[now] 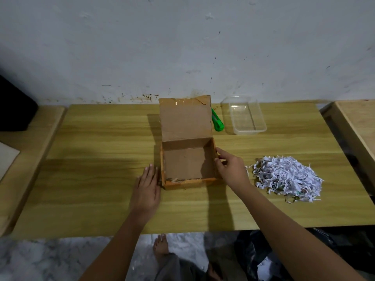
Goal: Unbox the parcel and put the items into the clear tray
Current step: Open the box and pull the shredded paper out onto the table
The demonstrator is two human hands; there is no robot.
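Cardboard, brown and bare inside, the parcel box sits mid-table with its lid up. Our left hand lies flat, fingers straight and unclenched, against its left wall. Our right hand pinches its right wall between thumb and fingers. Beyond stand the clear tray and a green cutter; shredded paper lies right. We read no writing.
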